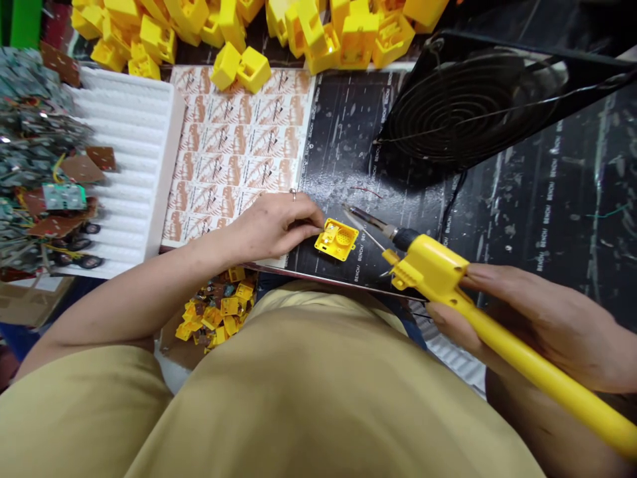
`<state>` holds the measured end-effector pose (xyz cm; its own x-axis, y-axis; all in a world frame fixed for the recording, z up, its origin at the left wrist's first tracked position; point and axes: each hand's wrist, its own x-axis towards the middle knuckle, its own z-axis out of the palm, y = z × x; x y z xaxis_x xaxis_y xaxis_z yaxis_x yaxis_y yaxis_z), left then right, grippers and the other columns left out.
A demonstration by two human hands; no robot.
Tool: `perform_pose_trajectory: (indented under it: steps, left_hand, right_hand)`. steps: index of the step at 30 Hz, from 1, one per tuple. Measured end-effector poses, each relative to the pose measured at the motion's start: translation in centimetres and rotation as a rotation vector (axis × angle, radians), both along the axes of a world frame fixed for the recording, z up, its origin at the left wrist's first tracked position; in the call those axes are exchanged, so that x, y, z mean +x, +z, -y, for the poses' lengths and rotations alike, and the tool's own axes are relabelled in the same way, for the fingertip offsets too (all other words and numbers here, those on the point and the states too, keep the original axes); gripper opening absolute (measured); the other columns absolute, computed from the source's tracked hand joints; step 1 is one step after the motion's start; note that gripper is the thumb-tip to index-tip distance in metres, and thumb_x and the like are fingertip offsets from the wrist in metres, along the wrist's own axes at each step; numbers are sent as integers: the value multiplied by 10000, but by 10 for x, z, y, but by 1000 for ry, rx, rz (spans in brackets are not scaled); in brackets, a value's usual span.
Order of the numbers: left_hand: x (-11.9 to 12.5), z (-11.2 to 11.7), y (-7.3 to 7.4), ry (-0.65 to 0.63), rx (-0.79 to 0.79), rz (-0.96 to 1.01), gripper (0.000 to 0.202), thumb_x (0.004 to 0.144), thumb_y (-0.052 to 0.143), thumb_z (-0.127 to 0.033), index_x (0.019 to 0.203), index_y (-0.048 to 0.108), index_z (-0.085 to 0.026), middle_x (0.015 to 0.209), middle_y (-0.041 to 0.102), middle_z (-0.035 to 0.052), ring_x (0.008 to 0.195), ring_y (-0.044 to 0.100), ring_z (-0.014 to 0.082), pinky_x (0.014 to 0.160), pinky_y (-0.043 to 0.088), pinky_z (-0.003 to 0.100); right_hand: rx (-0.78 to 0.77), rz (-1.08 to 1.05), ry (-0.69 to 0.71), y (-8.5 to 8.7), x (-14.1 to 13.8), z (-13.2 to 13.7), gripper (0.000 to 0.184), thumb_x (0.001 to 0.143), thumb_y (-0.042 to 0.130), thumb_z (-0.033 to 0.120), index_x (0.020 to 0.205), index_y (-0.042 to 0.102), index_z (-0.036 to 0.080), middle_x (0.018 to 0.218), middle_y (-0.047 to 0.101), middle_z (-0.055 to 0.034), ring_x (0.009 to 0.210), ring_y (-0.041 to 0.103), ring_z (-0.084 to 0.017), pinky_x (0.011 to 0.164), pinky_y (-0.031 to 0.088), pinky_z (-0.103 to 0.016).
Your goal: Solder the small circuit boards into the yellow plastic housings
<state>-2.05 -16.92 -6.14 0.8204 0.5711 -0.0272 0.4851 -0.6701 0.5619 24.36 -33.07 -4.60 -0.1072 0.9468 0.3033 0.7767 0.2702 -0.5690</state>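
On the black benchtop near its front edge lies a small open yellow plastic housing (343, 240) with a round perforated grille inside. My left hand (281, 222), with a ring on one finger, pinches its left edge between thumb and fingertips. In my right hand (537, 318) is a yellow soldering gun (438, 265), gripped by its body. Its dark tip points left and hangs just above and right of the housing, apart from it. A thin metal tube runs beneath the tip.
Many yellow housings (358, 40) are heaped along the back. A black fan (458, 113) stands at the back right. To the left, a white foam tray (134, 166) bears circuit boards with wires. A printed sheet (239, 133) lies between. More yellow parts (219, 315) sit below the bench.
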Motion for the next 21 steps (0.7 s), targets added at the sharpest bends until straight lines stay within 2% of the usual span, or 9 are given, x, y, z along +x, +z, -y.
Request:
perform_pose_trajectory:
  steps: [5, 7, 9, 11, 14, 15, 18, 21]
  left_hand:
    - [0, -1, 3, -109, 9, -98, 183, 914, 506, -206, 917, 687, -175, 937, 729, 41, 842, 665, 135, 752, 472, 227]
    - [1, -1, 4, -129, 49, -141, 193, 917, 500, -207, 921, 691, -180, 936, 729, 34, 824, 664, 133, 724, 462, 227]
    - [3, 0, 6, -154, 116, -181, 208, 921, 492, -220, 919, 698, -191, 921, 730, 29, 800, 663, 142, 691, 451, 240]
    - [7, 0, 9, -189, 199, -245, 222, 921, 486, -243, 906, 703, -201, 889, 729, 31, 763, 659, 158, 672, 444, 264]
    - [13, -1, 16, -233, 290, -368, 231, 911, 481, -260, 879, 703, -205, 811, 715, 34, 698, 643, 170, 654, 437, 287]
    - [15, -1, 18, -241, 296, -403, 230, 905, 481, -262, 874, 702, -206, 792, 710, 32, 687, 640, 169, 643, 431, 284]
    - [21, -3, 25, -240, 264, -476, 232, 894, 479, -266, 878, 705, -214, 774, 707, 25, 699, 644, 166, 607, 405, 265]
    - [27, -6, 31, -242, 215, -535, 229, 875, 496, -268, 898, 720, -227, 779, 716, 24, 721, 650, 178, 599, 397, 262]
  right_hand:
    - [138, 19, 266, 2, 11, -7, 409, 807, 751, 171, 1174, 572, 193, 870, 712, -37, 811, 711, -149, 733, 618, -226]
    - [137, -40, 325, 3, 13, -6, 516, 781, 764, 127, 1248, 555, 194, 864, 712, -34, 815, 708, -146, 685, 617, -219]
    - [106, -70, 325, 6, 12, -5, 571, 777, 758, 102, 1293, 537, 202, 882, 716, -39, 826, 708, -141, 644, 609, -206]
    - [90, -44, 330, 10, 9, -6, 465, 803, 739, 122, 1231, 572, 189, 857, 719, -37, 807, 711, -135, 637, 605, -192]
    - [79, 49, 365, 15, 3, -9, 105, 900, 649, 216, 999, 632, 186, 797, 716, -27, 755, 713, -128, 682, 615, -199]
    - [79, 83, 370, 16, 2, -10, 58, 930, 608, 241, 933, 635, 189, 783, 713, -26, 744, 712, -125, 689, 616, -201]
    - [97, 157, 384, 16, 1, -14, 197, 975, 527, 271, 836, 639, 189, 753, 707, -29, 737, 710, -118, 689, 616, -193]
    - [124, 180, 408, 16, 1, -15, 223, 979, 518, 276, 823, 650, 189, 754, 712, -25, 728, 710, -114, 695, 616, -189]
